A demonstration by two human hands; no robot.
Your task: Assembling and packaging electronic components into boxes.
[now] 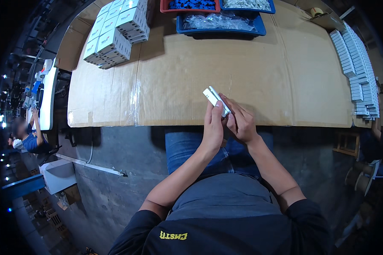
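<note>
Above the near edge of the cardboard-covered table (178, 97), both hands meet around a slim white rectangular piece (212, 97). It is tilted, its far end pointing up and to the left, with a narrow white strip along its right side. I cannot tell whether this is one part or two. My left hand (214, 125) grips it with the thumb lying on top. My right hand (243, 122) closes on its lower right side, fingers bent together. The fingers hide the lower end of the piece.
White boxes (115, 40) are stacked at the far left. At the back stand a red tray (162, 6) of blue parts and a blue tray (183, 31) of clear plastic pieces. Rows of small white blocks (357, 68) line the right side. A person (34, 140) works at the left.
</note>
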